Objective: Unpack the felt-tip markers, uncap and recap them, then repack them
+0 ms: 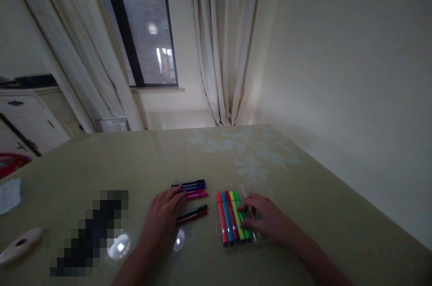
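We have a row of five bright markers (227,218) lying side by side on a clear plastic tray (258,237) on the tabletop (148,155). Our right hand (266,216) touches the green marker (247,234) at the row's right end, thumb and fingers parted along it. Our left hand (165,212) lies over the loose pink marker (199,195) and its dark neighbours (whether those fingers grip, we cannot tell), with a dark green marker (197,210) just below. To work neatly, we should steady the row lightly from its side, keep the barrels parallel, and lift each loose marker singly by its middle.
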Motion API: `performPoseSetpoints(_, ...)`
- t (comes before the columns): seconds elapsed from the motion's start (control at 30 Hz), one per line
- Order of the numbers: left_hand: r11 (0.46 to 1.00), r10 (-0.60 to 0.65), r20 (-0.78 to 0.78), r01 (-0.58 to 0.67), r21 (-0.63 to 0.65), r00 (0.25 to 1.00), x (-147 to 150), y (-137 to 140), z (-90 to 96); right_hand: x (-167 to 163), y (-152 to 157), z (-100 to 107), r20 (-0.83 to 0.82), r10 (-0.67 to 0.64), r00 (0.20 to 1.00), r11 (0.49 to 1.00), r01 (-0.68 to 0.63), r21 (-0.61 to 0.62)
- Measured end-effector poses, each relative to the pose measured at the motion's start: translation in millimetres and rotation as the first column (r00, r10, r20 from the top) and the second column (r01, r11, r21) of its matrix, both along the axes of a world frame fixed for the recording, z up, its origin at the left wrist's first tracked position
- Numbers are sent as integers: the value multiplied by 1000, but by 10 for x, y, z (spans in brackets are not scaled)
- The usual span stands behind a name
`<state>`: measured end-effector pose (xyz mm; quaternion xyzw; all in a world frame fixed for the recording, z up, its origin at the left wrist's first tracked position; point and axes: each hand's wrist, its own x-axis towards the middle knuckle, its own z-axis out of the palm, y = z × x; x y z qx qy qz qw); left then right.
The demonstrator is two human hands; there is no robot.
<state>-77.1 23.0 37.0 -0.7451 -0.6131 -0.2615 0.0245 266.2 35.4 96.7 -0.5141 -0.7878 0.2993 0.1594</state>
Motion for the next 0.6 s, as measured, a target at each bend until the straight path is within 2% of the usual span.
performPoseSetpoints(0.3, 999, -5, 107, 10, -52, 994, 71, -56, 126, -23, -5, 0, 18, 11, 1000, 999, -12, 37)
performPoseSetpoints(0.6, 995, 16, 133, -3, -96, 991, 55, -42, 122, -51, -14, 7, 50, 11, 999, 999, -12, 35)
